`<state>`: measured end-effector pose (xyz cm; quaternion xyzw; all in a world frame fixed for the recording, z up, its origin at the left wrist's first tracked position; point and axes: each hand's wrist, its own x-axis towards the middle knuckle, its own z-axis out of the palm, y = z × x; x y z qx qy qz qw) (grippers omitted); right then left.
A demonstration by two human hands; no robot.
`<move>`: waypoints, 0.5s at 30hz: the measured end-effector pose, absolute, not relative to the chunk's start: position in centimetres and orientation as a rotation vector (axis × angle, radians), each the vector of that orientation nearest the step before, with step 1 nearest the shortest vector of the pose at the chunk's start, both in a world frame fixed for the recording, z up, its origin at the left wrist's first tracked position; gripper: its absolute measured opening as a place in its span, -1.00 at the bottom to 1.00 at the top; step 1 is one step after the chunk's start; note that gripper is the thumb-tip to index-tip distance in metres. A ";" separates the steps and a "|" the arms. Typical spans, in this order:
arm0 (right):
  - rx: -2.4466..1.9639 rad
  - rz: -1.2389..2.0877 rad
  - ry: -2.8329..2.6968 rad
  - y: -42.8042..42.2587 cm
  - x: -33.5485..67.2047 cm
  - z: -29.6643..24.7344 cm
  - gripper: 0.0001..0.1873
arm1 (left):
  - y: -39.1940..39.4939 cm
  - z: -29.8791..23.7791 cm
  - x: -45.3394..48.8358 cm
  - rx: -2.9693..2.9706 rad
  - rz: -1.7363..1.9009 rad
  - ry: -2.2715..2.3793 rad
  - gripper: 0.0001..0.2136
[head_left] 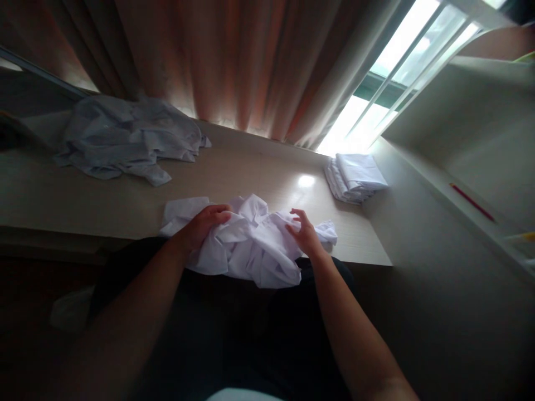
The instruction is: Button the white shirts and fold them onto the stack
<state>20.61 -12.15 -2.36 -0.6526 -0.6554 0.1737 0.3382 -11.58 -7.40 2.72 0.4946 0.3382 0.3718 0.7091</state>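
Where the left hand (207,223) bunches its fingers into soft cloth, its grip is closed on a fold of the white garment (251,248). The right hand (304,235) has a loose, open grip, its bent fingertips only resting on the fabric's other side. The garment is thin, matte and heavily crumpled, and lies at the near edge of the worktop (271,172), spilling slightly over it toward the lap. The worktop is smooth, pale wood grain with a small glossy glare spot. Far left sprawls a limp heap of pale clothes (125,139). Far right sits a flat, square-edged folded stack (355,178), crisp by contrast. Behind hang the curtain's (234,61) long vertical pleats.
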 end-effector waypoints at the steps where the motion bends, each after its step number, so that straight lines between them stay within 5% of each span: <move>1: -1.741 0.440 -1.762 -11.9 20.5 -2.2 -0.41 | -7.4 2.8 -11.8 1.079 0.851 0.758 -0.78; 3: -1.800 0.390 -1.886 -11.4 20.1 -2.0 -0.36 | -7.3 3.0 -12.0 1.059 0.889 0.772 -0.78; 9: -1.612 0.423 -1.811 -10.1 19.4 -2.4 -0.84 | -7.2 2.8 -12.3 1.056 0.861 0.746 -0.78; 15: -1.419 0.638 -1.296 -10.2 21.0 1.6 -0.86 | -6.1 2.6 -11.9 1.060 1.071 0.891 -0.75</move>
